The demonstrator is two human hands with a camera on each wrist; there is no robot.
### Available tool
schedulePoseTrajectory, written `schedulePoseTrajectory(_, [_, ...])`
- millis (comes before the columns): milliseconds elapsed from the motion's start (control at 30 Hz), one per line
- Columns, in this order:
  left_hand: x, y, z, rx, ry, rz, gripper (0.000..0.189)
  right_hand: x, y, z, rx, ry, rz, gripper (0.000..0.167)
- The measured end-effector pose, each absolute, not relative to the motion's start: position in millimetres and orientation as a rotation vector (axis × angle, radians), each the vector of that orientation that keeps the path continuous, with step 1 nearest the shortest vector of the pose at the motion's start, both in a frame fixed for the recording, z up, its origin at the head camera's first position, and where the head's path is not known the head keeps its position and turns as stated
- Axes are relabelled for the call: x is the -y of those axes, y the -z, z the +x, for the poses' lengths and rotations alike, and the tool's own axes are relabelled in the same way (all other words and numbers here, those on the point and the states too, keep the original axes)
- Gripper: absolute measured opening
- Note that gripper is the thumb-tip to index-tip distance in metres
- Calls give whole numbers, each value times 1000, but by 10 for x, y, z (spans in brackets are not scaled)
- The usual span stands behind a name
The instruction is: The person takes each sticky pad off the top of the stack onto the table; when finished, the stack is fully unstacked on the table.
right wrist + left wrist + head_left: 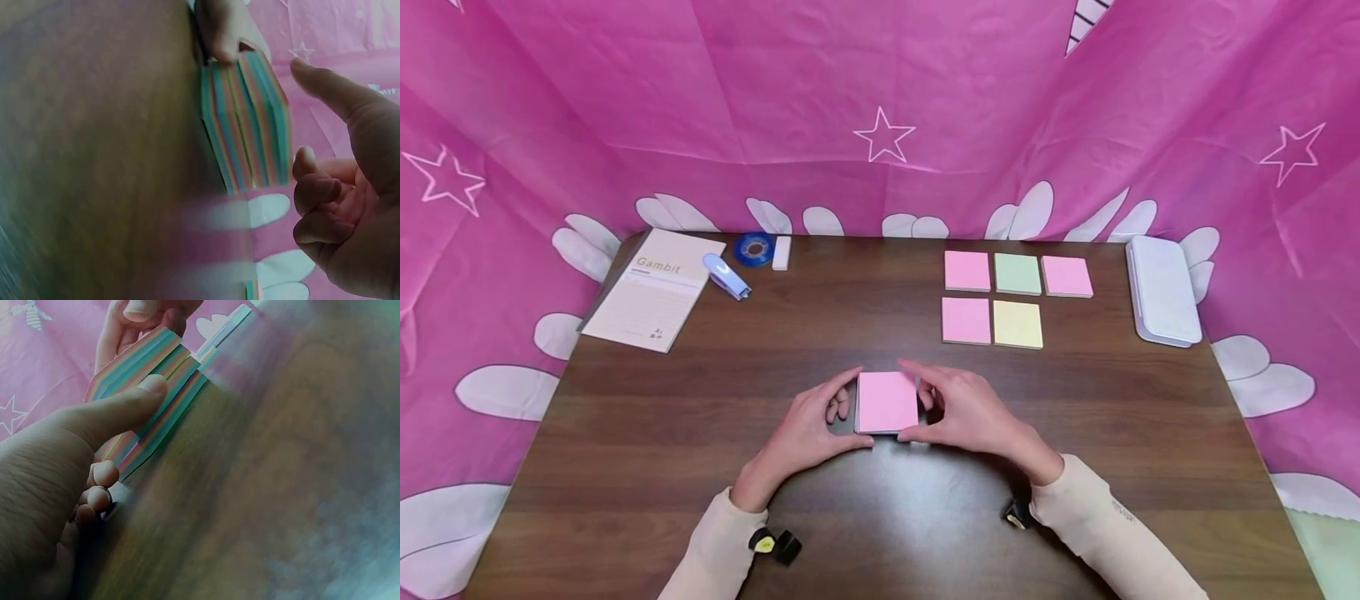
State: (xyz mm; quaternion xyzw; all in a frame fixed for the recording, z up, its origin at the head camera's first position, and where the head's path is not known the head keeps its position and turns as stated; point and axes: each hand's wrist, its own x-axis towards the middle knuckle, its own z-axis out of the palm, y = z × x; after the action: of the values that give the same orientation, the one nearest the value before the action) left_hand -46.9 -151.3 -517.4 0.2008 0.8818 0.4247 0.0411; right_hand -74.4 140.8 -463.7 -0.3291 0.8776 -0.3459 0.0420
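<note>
Two hands are at work on one square stack of sticky-note pads (pixel 887 402), pink on top with multicoloured striped sides, located between your palms near the middle of the brown wood-grain table (pixel 700 417). Your left hand (pixel 805 421) holds the stack at its left side: the thumb lies against the striped near face and the index finger reaches the far left corner. Your right hand (pixel 973 408) is spread wide about the right side, its thumb just clear of the stack in the right wrist view and its other fingers loosely bent; you cannot tell whether its index fingertip makes contact. Beyond your right hand, locate five square pads in two rows: pink (pixel 967 271), green (pixel 1018 274) and pink (pixel 1067 277) at the back, pink (pixel 966 321) and yellow (pixel 1018 324) in front. Right of these lies a white rectangular case (pixel 1165 287) with rounded corners. At the far left, note the cream "Gambit" notebook (pixel 647 292), with a pale blue stapler (pixel 726 277) at its right edge, then a blue tape roll (pixel 742 252) and a small white block (pixel 782 253).
</note>
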Motion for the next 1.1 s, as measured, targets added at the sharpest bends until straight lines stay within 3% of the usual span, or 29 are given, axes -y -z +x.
schedulePoseTrajectory(133, [1510, 5176, -462, -2714, -1252, 586, 95, -1335, 4673, -699, -2732, 970, -981, 102])
schedulePoseTrajectory(367, [1506, 5180, -458, -2731, -1246, 574, 93, -1288, 4700, -673, -2768, 960, -949, 93])
schedulePoseTrajectory(1100, [1468, 5156, -450, -2801, -1131, 589, 100, -1474, 4680, -739, -2663, 1191, -869, 87])
